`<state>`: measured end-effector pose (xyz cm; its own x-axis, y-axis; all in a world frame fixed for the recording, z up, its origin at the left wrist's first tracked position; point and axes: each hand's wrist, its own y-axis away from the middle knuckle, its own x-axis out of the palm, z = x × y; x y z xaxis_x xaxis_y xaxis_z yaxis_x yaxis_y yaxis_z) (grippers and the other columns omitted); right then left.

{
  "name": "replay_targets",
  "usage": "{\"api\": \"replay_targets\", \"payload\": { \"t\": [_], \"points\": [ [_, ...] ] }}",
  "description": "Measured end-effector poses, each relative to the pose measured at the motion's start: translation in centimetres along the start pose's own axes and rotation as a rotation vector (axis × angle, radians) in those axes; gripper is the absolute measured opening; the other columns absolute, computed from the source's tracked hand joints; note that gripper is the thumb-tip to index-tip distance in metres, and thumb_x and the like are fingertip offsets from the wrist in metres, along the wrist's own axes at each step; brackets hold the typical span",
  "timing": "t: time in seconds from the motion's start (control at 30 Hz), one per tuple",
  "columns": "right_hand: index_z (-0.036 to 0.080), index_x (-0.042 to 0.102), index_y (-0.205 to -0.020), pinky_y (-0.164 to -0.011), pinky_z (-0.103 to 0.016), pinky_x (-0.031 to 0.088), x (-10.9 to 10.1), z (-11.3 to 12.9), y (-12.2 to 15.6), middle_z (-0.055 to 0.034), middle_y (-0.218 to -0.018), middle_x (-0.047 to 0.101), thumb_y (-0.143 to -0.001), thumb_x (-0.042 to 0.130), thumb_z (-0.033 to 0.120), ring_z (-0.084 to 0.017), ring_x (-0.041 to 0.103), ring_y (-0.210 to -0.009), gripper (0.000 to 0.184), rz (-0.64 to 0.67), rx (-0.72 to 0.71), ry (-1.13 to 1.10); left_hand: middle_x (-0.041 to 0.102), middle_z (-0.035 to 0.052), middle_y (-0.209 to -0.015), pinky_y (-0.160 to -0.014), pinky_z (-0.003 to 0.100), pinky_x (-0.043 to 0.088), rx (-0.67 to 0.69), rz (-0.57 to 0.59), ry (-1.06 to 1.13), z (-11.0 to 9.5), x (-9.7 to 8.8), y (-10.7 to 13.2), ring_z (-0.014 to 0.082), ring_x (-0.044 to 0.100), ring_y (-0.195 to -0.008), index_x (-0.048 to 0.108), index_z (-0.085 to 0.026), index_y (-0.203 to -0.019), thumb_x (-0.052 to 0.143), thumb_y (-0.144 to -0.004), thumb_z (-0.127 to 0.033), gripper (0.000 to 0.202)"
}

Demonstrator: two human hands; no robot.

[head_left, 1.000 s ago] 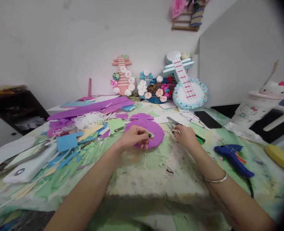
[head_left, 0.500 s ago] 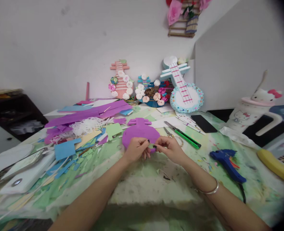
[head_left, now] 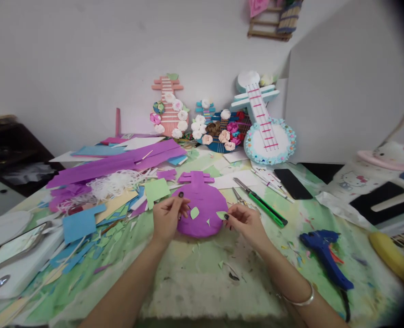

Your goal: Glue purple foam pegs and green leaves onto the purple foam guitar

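A purple guitar-shaped foam cutout (head_left: 202,202) lies flat on the table in front of me. A small green leaf piece (head_left: 194,212) rests on its round body. My left hand (head_left: 167,217) sits at the cutout's left edge, its fingers loosely curled and apart, with nothing visible in them. My right hand (head_left: 245,219) is at the cutout's right edge and pinches a second small green leaf piece (head_left: 221,214) between thumb and fingertip. A tiny green scrap lies on the purple foam between my hands.
Scissors (head_left: 243,200) and a green-handled cutter (head_left: 261,201) lie right of the cutout. A blue glue gun (head_left: 325,252) is at the right, and a black phone (head_left: 292,183) behind it. Foam scraps (head_left: 102,191) cover the left. Finished guitar crafts (head_left: 266,132) lean on the wall.
My right hand left the scissors and came to my left hand over the cutout. The hands then parted, leaving one green leaf on the purple foam, another in my right fingers.
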<state>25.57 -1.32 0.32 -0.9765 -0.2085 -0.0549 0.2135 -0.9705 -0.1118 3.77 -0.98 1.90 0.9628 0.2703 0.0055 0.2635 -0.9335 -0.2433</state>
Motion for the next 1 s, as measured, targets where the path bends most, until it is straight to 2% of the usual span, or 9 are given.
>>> {"api": "replay_targets", "payload": {
  "t": [0.1,0.23,0.33,0.47,0.6,0.73,0.83,0.93,1.0],
  "points": [
    [0.017,0.056,-0.067,-0.050,-0.024,0.042,-0.4,0.2,0.0,-0.0005,-0.056,0.060,-0.072,0.068,0.036,-0.011,0.052,-0.050,0.023,-0.066,0.021,0.035,0.059,0.0001,-0.059,-0.050,0.022,0.040,0.027,-0.042,-0.235,0.1,-0.9,-1.0,0.0104,0.051,-0.051,0.065,-0.015,-0.069,0.057,-0.079,-0.037,0.025],
    [0.017,0.057,-0.065,-0.051,-0.024,0.042,-0.7,0.3,0.0,-0.0012,-0.058,0.059,-0.070,0.070,0.035,-0.012,0.053,-0.052,0.023,-0.128,0.042,0.056,0.064,0.0027,-0.073,-0.064,0.028,0.042,0.065,0.177,-0.714,0.3,-1.3,-1.5,0.0170,0.053,-0.068,0.064,-0.018,-0.070,0.069,-0.068,-0.038,0.020],
    [0.018,0.059,-0.070,-0.054,-0.024,0.045,-0.7,0.1,-0.1,-0.0018,-0.063,0.061,-0.070,0.070,0.031,-0.013,0.057,-0.057,0.017,-0.121,0.074,0.042,0.065,0.0049,-0.079,-0.075,0.034,0.041,0.117,0.305,-0.874,0.2,-0.8,-1.1,0.0225,0.052,-0.082,0.065,-0.018,-0.073,0.072,-0.067,-0.035,0.019],
    [0.018,0.065,-0.075,-0.059,-0.025,0.050,-0.4,0.2,0.0,-0.0036,-0.071,0.064,-0.070,0.069,0.028,-0.014,0.060,-0.062,0.012,-0.120,0.110,0.052,0.064,0.0041,-0.077,-0.074,0.035,0.041,0.071,0.415,-0.850,-0.1,-0.2,-0.4,0.0221,0.051,-0.082,0.062,-0.018,-0.073,0.068,-0.070,-0.021,0.008],
    [0.019,0.068,-0.073,-0.056,-0.024,0.051,-0.2,0.5,0.0,-0.0039,-0.070,0.066,-0.068,0.069,0.026,-0.013,0.061,-0.058,0.008,-0.137,0.120,0.056,0.063,0.0035,-0.074,-0.072,0.035,0.042,0.018,0.439,-0.796,0.0,0.0,-0.3,0.0214,0.052,-0.079,0.061,-0.019,-0.070,0.061,-0.073,-0.015,0.005],
    [0.019,0.070,-0.073,-0.055,-0.023,0.051,-0.2,0.4,-0.2,-0.0040,-0.069,0.068,-0.067,0.070,0.024,-0.014,0.062,-0.058,0.008,-0.173,0.158,0.009,0.064,0.0024,-0.071,-0.068,0.032,0.043,-0.018,0.382,-0.659,0.1,-0.1,-0.3,0.0198,0.055,-0.074,0.062,-0.021,-0.068,0.057,-0.073,-0.017,0.008],
    [0.020,0.071,-0.073,-0.055,-0.025,0.052,0.2,0.6,-0.6,-0.0036,-0.067,0.068,-0.066,0.071,0.025,-0.014,0.062,-0.057,0.009,-0.179,0.189,-0.060,0.063,0.0016,-0.067,-0.056,0.027,0.042,-0.145,0.329,-0.505,-0.3,0.0,-0.5,0.0156,0.055,-0.061,0.062,-0.020,-0.068,0.058,-0.073,-0.024,0.008],
    [0.020,0.072,-0.073,-0.057,-0.026,0.052,0.8,1.8,-1.5,-0.0042,-0.070,0.068,-0.066,0.071,0.026,-0.015,0.062,-0.061,0.009,-0.162,0.173,-0.092,0.064,0.0020,-0.064,-0.052,0.025,0.044,-0.276,0.387,-0.344,-1.4,0.4,-1.3,0.0151,0.058,-0.058,0.061,-0.019,-0.070,0.059,-0.072,-0.028,0.009],
    [0.020,0.071,-0.075,-0.059,-0.026,0.051,1.2,3.0,-2.6,-0.0045,-0.073,0.069,-0.066,0.071,0.027,-0.015,0.062,-0.064,0.012,-0.144,0.143,-0.088,0.065,0.0021,-0.062,-0.055,0.025,0.047,-0.307,0.456,-0.270,-2.2,0.8,-2.3,0.0157,0.061,-0.059,0.060,-0.019,-0.070,0.060,-0.071,-0.026,0.007]
  ]
}}
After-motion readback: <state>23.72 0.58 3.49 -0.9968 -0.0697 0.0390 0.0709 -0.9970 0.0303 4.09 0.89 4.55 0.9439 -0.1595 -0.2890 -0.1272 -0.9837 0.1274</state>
